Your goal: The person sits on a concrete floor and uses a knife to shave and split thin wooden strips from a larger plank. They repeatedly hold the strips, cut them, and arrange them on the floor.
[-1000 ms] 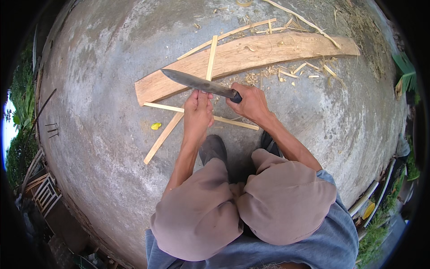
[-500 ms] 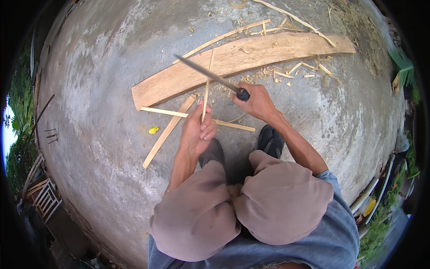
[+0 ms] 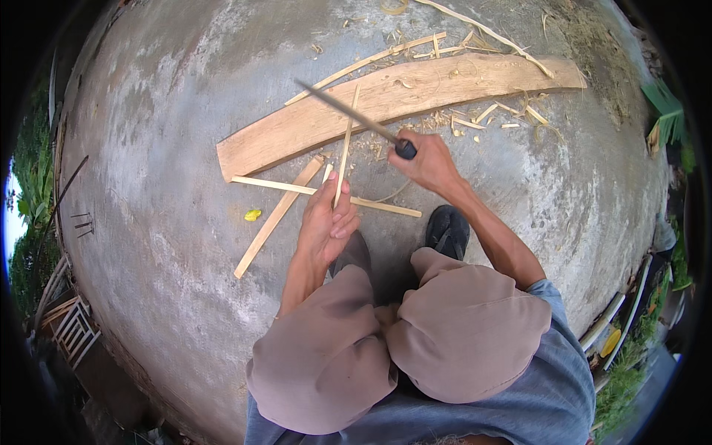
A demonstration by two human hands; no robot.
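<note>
A thin pale wooden strip (image 3: 345, 152) is held upright by my left hand (image 3: 324, 226), its fingers closed around the lower end. Beside the thumb shows a short pale piece; whether it is held too I cannot tell. My right hand (image 3: 432, 163) grips a long knife (image 3: 326, 98) by its black handle. The blade points up and left and crosses the upper strip in view; whether they touch is unclear. Below lie a flat wooden slat (image 3: 271, 226) and a narrow strip (image 3: 386, 207) crossing over it, partly hidden by my left hand.
A broad wooden board (image 3: 415, 89) lies across the concrete floor (image 3: 163, 185) ahead of me. Shavings and offcuts (image 3: 486, 113) are scattered along it, and longer strips (image 3: 371, 59) rest beyond. A small yellow thing (image 3: 253, 215) sits left of the slat. My shoes (image 3: 447, 231) are close below my hands.
My right hand and the knife have shifted slightly right and downward. The strip's top has moved slightly right, and a short pale piece now shows by my left thumb.
</note>
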